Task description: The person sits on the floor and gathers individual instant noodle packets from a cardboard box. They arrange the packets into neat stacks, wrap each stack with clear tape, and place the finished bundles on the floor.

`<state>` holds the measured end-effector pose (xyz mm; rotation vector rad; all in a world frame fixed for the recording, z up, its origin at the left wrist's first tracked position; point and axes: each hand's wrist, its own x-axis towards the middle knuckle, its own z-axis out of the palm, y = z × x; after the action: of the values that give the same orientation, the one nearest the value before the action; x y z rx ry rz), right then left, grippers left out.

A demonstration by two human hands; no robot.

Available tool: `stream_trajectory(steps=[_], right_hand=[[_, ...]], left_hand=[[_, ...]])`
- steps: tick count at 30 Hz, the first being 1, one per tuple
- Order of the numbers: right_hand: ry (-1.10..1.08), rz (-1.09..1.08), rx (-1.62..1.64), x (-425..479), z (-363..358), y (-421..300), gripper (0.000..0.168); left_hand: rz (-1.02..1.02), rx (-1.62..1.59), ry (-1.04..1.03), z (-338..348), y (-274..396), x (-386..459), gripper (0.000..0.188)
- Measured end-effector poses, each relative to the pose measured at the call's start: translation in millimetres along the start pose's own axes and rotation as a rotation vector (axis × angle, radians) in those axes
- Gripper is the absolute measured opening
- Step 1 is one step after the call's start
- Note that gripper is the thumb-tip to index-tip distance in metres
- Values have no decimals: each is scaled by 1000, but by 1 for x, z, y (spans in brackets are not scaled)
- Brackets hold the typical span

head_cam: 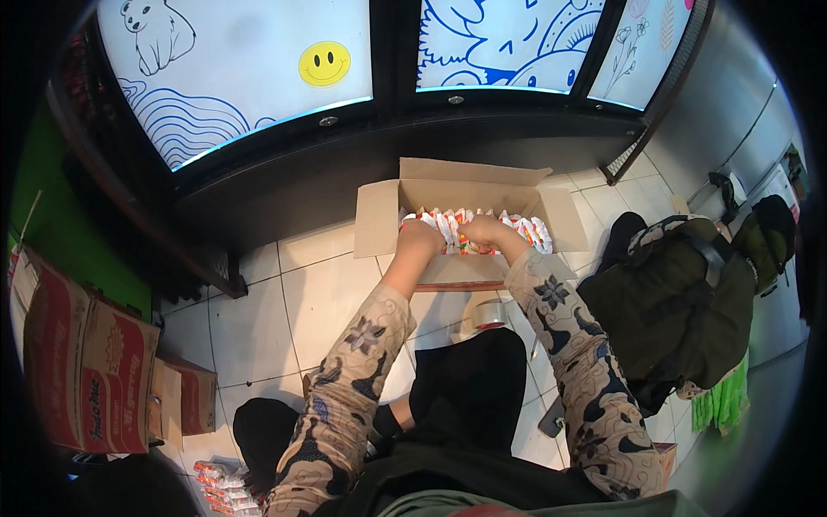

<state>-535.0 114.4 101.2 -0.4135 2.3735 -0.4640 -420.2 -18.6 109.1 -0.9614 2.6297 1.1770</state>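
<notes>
An open cardboard box (478, 174) stands on the tiled floor in front of me, its flaps spread out. Upright white and red plastic packets (533, 234) stand in a row inside it. My left hand (423, 238) reaches into the left part of the box, and its fingertips are hidden among the packets. Near the middle of the row, my right hand (481, 231) has its fingers curled down at the packets' tops. Whether either hand grips a packet cannot be made out. A roll of clear tape (489, 315) lies on the floor between the box and my knee.
Another person (672, 310) in dark clothing crouches at the right. Large printed cartons (116, 368) stand at the left, above a stack of packets (226, 488). A phone (552, 417) lies near my right arm, green plastic bags (722, 400) at far right. A dark cabinet (400, 145) runs behind the box.
</notes>
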Motion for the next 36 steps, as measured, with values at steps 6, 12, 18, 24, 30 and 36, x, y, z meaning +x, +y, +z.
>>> stream_trajectory(steps=[6,12,18,24,30,36], right_hand=[[-132,28,255,42,9,8,65],[-346,181,630,26,-21,11,77],[-263,71,255,19,23,-28,111],[-149,19,45,28,12,-11,118],[-232,-249,160,19,27,-6,123],[53,-267,346,-19,-4,-4,105]], left_hand=[[-133,-46,-37,13,-10,73,66],[-43,245,-115,10,5,71,46],[-210,232,371,41,-32,39,49],[-56,135,54,33,-12,48,69],[-170,29,-67,29,-46,69,112],[158,-62,76,-13,-6,28,84]])
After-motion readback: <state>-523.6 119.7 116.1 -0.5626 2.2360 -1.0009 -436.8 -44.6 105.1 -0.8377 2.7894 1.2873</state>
